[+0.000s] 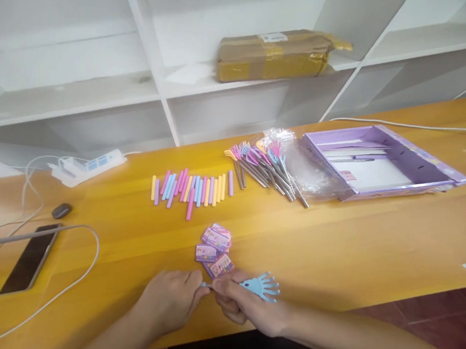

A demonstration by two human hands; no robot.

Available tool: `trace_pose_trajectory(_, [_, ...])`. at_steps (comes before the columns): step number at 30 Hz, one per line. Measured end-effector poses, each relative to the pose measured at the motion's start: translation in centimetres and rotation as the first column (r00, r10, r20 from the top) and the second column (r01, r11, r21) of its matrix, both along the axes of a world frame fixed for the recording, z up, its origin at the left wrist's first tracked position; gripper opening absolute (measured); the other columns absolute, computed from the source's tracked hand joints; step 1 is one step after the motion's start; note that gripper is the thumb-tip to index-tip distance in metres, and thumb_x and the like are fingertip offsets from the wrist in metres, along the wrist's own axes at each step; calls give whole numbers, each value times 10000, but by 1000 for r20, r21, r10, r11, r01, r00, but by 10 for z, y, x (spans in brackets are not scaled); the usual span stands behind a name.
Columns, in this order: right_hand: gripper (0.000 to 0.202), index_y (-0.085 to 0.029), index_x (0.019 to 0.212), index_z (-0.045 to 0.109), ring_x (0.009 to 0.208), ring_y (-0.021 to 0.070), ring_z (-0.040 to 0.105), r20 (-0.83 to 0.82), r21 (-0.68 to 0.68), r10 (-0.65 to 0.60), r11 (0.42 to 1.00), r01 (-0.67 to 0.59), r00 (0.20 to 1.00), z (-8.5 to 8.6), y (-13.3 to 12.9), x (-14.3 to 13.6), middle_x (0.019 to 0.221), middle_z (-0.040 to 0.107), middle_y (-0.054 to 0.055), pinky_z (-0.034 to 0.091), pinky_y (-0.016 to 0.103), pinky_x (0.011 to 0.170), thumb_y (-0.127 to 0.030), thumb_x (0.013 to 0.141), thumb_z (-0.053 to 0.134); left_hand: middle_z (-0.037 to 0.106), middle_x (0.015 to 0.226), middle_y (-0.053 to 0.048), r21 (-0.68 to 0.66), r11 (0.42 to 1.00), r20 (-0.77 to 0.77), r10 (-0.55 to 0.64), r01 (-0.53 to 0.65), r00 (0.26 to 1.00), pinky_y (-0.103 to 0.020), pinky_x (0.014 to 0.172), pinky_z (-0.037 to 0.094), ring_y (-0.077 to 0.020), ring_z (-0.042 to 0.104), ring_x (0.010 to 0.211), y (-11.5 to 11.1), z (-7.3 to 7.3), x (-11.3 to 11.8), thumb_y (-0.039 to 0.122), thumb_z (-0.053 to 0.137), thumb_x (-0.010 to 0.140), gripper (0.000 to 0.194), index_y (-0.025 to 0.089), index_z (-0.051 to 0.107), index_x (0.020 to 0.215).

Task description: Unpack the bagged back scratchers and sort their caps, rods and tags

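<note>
My right hand (242, 304) grips the metal shaft of a back scratcher, whose light blue hand-shaped head (262, 286) sticks out to the right. My left hand (173, 296) is closed around a light blue handle sleeve, mostly hidden by the fingers; its end (205, 284) meets the shaft between my two hands. Just beyond the hands lies a loose pile of small printed cards (216, 240). Farther back, several pink, blue, purple and yellow sleeves (191, 188) lie in a rough row. Beside them is a heap of back scratchers (268, 166) with bare metal shafts.
A clear plastic bag (317, 176) lies between the heap and an open purple box (377, 192). At the left are a phone (30, 261), a small black object (61, 210), white cables and a power strip (96, 166). A taped parcel (272, 56) sits on the white shelf.
</note>
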State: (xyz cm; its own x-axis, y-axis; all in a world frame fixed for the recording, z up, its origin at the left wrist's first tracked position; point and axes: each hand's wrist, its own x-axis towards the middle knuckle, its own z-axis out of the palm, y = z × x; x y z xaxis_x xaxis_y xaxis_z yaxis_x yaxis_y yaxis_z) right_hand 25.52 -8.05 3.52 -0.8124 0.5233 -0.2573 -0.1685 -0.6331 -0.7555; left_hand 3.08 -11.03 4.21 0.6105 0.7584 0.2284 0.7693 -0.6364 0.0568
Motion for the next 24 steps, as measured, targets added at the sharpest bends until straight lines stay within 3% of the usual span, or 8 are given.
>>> trace_pose_trajectory(6, [676,-226,591,236,447,70,116,33,-10,-206,978,206,978,9,16,52,535,170,-82,83,287,461,-609,911,691,595,575,30,-27,994,22,106,-105,994,-328,475,407,-194,604,460,7,-9,-68,342,295,1160,439,255,478,770])
trace_pose_trajectory(10, [669,-231,566,252,474,97,137,122,291,-408,886,360,905,22,62,113,531,159,-68,118,320,494,-601,904,695,538,558,28,-160,840,131,539,-519,832,-320,531,432,-210,566,487,36,-9,-125,427,280,1129,454,266,444,738])
trace_pose_trajectory(12, [623,-222,544,395,518,131,279,143,602,-504,728,330,852,35,93,136,552,289,-26,202,329,533,-603,954,669,549,631,15,-209,718,198,696,-664,690,-330,596,458,-233,595,582,63,-7,-138,455,329,1102,386,267,457,790])
trace_pose_trajectory(13, [613,-219,528,452,562,152,374,84,739,-575,584,336,814,44,110,144,575,370,3,266,336,564,-592,963,668,571,679,5,-236,660,232,751,-714,618,-342,637,479,-249,618,640,79,-6,-141,464,397,1077,321,266,470,835])
trace_pose_trajectory(16, [486,-189,588,606,767,172,558,17,945,-742,231,231,670,78,160,156,843,624,85,387,335,694,-506,942,707,670,893,-87,-265,545,331,826,-795,456,-434,817,556,-323,699,865,136,-7,-144,458,494,1030,227,238,513,977])
trace_pose_trajectory(17, [477,-174,577,585,757,146,548,71,975,-796,183,128,601,89,176,158,855,642,81,372,317,692,-460,941,702,690,983,-135,-260,525,356,832,-810,425,-465,893,560,-350,709,971,154,-9,-145,420,511,1012,199,221,524,1011])
trace_pose_trajectory(21, [466,-184,541,424,549,26,280,376,895,-863,244,-374,337,112,236,160,556,436,-66,196,282,576,-282,885,722,689,1187,-219,-258,475,445,831,-841,333,-495,1071,523,-367,685,1194,204,-24,-149,298,526,970,175,171,552,1087])
trace_pose_trajectory(24, [408,-180,535,467,490,11,229,489,805,-805,269,-529,336,102,273,157,491,381,-112,130,290,539,-243,840,730,703,1187,-201,-257,447,498,821,-857,278,-512,1087,516,-353,684,1208,210,-37,-153,253,460,987,190,167,565,1119])
